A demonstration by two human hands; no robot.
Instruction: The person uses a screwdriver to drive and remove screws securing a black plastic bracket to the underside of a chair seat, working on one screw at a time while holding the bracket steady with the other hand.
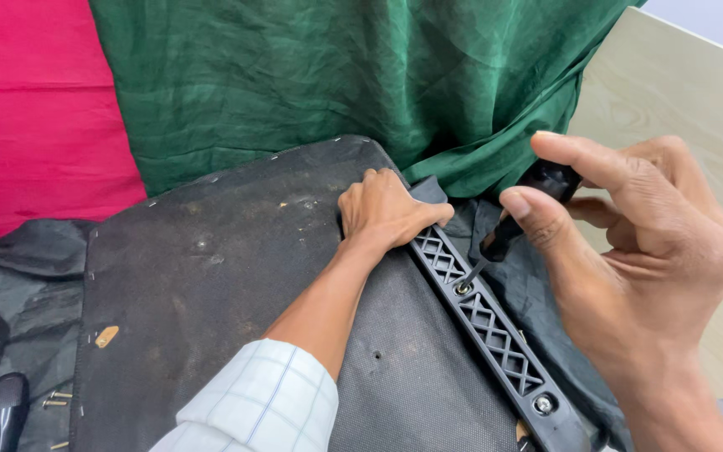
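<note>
A black upholstered seat panel (236, 276) lies underside up, with a black latticed plastic bracket (495, 335) along its right edge. My left hand (387, 209) presses on the panel's far end, fingers curled over the top of the bracket. My right hand (629, 243) grips a black-handled screwdriver (520, 213), its tip set in a screw (464, 287) in the bracket. A second screw (543, 404) sits lower in the bracket.
Green cloth (361, 75) and red cloth (35, 109) cover the surface behind. A pale wooden board (679, 92) lies to the right. Loose screws (56, 402) and a black plastic part (2, 406) rest at the lower left.
</note>
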